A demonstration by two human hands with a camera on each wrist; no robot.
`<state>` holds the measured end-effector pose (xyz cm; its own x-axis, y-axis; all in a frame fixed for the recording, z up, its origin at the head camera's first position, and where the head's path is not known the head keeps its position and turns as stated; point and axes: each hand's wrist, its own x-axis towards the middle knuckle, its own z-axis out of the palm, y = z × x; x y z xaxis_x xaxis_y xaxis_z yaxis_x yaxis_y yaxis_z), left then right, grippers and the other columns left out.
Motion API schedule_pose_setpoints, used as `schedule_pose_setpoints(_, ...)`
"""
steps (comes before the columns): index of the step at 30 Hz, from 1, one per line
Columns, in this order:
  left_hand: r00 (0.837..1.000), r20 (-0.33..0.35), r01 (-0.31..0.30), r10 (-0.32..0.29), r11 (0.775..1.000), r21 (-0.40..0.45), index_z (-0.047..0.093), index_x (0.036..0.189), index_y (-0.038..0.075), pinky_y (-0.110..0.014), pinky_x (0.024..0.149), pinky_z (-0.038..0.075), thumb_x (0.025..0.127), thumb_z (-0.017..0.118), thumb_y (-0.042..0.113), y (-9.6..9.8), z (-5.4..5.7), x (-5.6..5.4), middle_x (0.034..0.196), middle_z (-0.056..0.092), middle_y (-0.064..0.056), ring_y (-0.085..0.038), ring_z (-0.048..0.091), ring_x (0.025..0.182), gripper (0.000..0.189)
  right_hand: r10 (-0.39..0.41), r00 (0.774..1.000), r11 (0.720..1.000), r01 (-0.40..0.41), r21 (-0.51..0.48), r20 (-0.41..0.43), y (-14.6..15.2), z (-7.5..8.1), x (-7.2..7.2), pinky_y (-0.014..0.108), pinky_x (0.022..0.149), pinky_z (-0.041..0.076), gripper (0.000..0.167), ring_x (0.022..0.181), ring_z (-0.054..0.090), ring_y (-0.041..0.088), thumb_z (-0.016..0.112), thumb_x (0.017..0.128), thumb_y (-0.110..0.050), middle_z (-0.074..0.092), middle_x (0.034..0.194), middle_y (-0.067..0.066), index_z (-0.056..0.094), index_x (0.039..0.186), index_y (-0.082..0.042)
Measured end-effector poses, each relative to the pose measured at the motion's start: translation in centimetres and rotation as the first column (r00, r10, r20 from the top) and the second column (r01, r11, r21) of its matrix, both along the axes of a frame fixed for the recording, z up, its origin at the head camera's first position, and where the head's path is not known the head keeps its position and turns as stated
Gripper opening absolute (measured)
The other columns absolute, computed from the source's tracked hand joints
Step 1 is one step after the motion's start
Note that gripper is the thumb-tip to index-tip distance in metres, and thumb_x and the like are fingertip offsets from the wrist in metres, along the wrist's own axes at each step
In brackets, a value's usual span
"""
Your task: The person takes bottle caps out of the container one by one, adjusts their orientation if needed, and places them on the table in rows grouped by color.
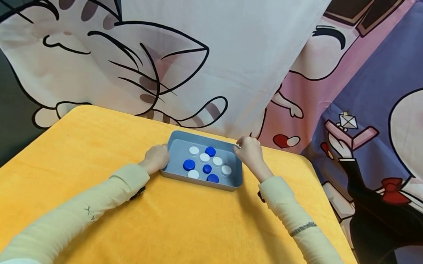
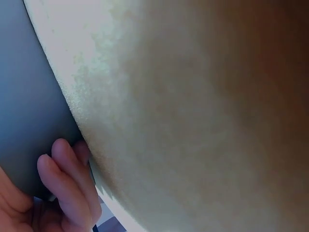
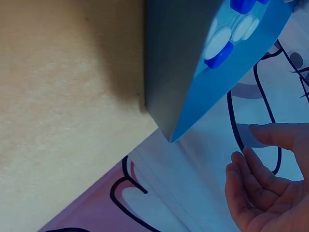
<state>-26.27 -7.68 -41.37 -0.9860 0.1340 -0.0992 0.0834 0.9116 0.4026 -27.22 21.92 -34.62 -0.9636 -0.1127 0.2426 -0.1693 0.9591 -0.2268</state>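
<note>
A shallow grey-blue tray (image 1: pixel 200 182) sits on the yellow cloth, with several round blue caps (image 1: pixel 189 165) and white caps (image 1: pixel 194 150) spread over its floor. At its left end, my left hand (image 1: pixel 156 158) grips the side; the left wrist view shows its fingers (image 2: pixel 72 186) against the outer wall. My right hand (image 1: pixel 250 150) is by the far right corner. In the right wrist view that hand's thumb and loosely bent fingers stand apart, beside the tray wall (image 3: pixel 169 72), with nothing visible between them.
The yellow cloth (image 1: pixel 179 225) covers the table under the tray and both forearms. Behind its far edge hangs a printed curtain (image 1: pixel 258 39) with cartoon figures, close to the tray's back side.
</note>
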Motion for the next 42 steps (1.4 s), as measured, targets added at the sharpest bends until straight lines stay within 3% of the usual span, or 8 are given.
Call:
schedule_pose_setpoints(19, 1.0, -0.008, -0.009, 0.009, 1.0, -0.009, 0.054, 0.111, -0.011, -0.043, 0.068, 0.055, 0.099, 0.04, 0.01, 0.0, -0.5, -0.1, 0.091, 0.063, -0.024, -0.033, 0.064, 0.078, 0.027, 0.039, 0.996, 0.999, -0.039, 0.003, 0.079, -3.0, -0.3, -1.5, 0.038, 0.079, 0.057, 0.024, 0.086, 0.068, 0.028, 0.071, 0.085, -0.018, 0.072, 0.098, 0.013, 0.072, 0.102, -0.001)
schedule_pose_setpoints(31, 1.0, 0.002, -0.024, 0.024, 1.0, -0.015, 0.054, 0.115, -0.012, -0.043, 0.068, 0.055, 0.099, 0.039, 0.01, 0.3, -0.4, -0.1, 0.093, 0.063, -0.025, -0.032, 0.064, 0.08, 0.03, 0.087, 0.995, 0.996, -0.089, 0.021, 0.057, -4.3, -0.9, -2.6, 0.038, 0.079, 0.056, 0.024, 0.087, 0.068, 0.027, 0.072, 0.084, -0.018, 0.073, 0.097, 0.012, 0.072, 0.101, -0.001)
schedule_pose_setpoints(42, 1.0, -0.007, -0.03, 0.03, 0.999, -0.018, 0.055, 0.11, -0.01, -0.042, 0.066, 0.055, 0.099, 0.039, 0.01, 0.3, -0.5, 0.0, 0.089, 0.063, -0.023, -0.031, 0.064, 0.078, 0.028, 0.083, 0.973, 0.985, -0.047, -0.166, 0.217, -5.0, -1.8, -3.5, 0.038, 0.082, 0.057, 0.027, 0.09, 0.067, 0.026, 0.075, 0.083, -0.019, 0.071, 0.101, 0.013, 0.07, 0.104, -0.003)
